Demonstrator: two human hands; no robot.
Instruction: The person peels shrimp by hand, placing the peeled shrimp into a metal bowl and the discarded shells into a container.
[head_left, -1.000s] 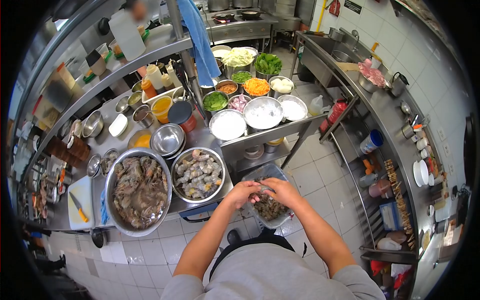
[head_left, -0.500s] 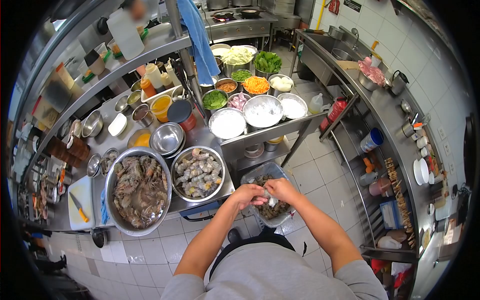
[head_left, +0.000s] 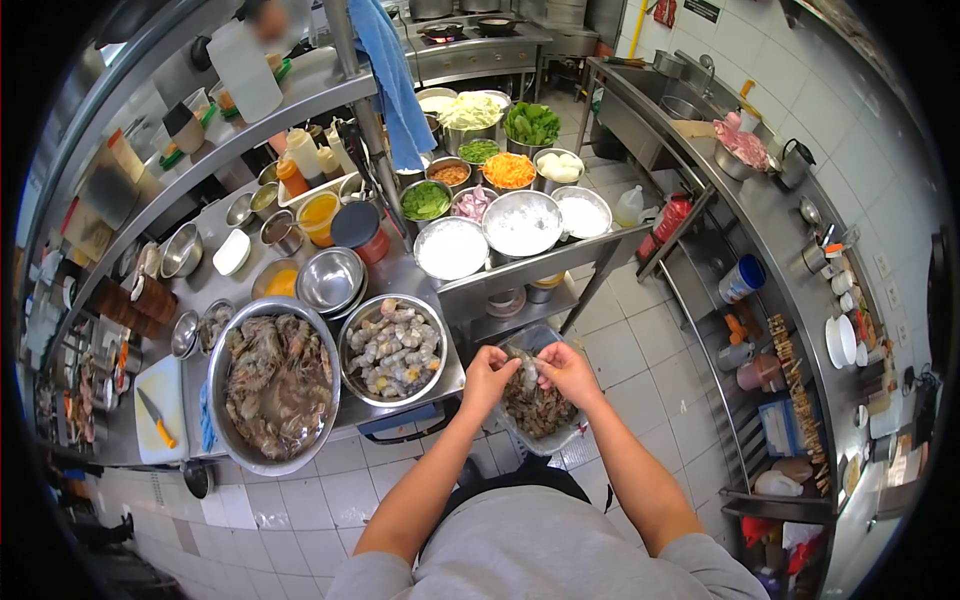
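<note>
Blue towel hangs beyond the fingers, to their left. Orange shreds sit beyond them. Pink meat far right and beyond; white jug nearer, same side.

Wears a plain light-grey shirt with short, loose sleeves, leaving bare both forearms, the left hand and the right hand. Shows black cloth past the hem, trousers or apron perhaps, too hidden to tell.
</note>
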